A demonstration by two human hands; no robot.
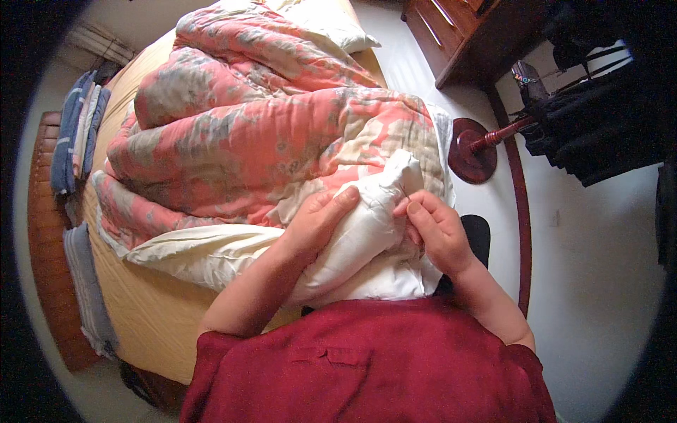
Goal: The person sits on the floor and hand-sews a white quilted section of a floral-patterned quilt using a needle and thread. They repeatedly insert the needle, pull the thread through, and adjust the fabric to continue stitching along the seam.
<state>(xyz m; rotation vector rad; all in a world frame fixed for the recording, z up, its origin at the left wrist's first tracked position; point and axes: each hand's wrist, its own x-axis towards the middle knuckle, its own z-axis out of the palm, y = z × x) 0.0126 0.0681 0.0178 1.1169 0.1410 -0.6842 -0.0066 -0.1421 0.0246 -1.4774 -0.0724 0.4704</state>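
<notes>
A quilt with a pink and grey floral face (227, 148) lies heaped on the bed, its white backing (359, 238) folded over towards me. My left hand (325, 214) grips a bunched roll of that white cloth, thumb on top and fingers hidden beneath. On the right side of the roll, my right hand (433, 222) pinches a thin, dark, needle-like object (404, 191) between thumb and forefinger. Its tip is close to the white cloth; whether it pierces the fabric I cannot tell. The other right fingers curl beside the quilt edge.
A yellow sheet (153, 306) covers the bed, with a white pillow (338, 26) at the far end. Folded blue textiles (74, 132) sit along the left. To the right stand a wooden coat stand base (470, 150), dark hanging clothes (592, 121) and a wooden drawer cabinet (444, 31).
</notes>
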